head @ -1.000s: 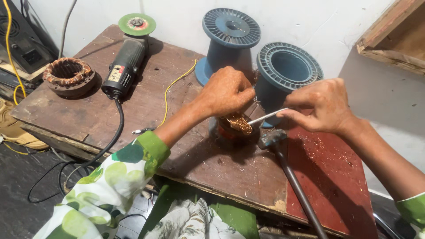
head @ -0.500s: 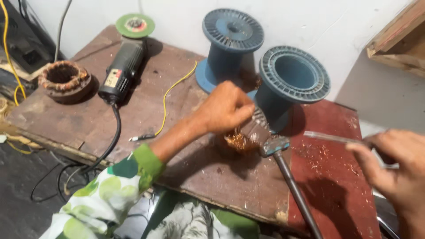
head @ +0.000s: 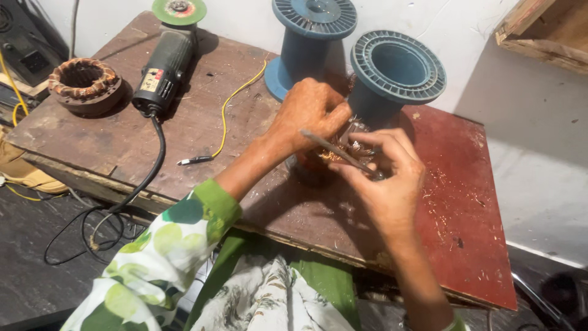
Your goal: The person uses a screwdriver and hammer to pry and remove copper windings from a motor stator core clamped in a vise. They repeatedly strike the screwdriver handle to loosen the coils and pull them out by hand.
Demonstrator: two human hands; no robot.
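My left hand (head: 309,113) is clamped over a small motor stator (head: 315,162) with copper windings, which stands on the wooden table (head: 202,132). My right hand (head: 389,184) comes in from the near side and holds a thin metal rod (head: 334,150) by its right end. The rod lies slantwise across the top of the stator, its tip next to my left fingers. Both hands hide most of the stator.
A black angle grinder (head: 162,67) with a green disc lies at the back left, beside a second stator (head: 82,83). Two blue spools (head: 312,37) (head: 392,70) stand just behind my hands. A yellow wire (head: 229,107), a pen (head: 195,160) and a red board (head: 465,202) are also there.
My right hand swung out to the right and has come back over the stator with the thin rod. The hammer that lay beside the stator is no longer visible.
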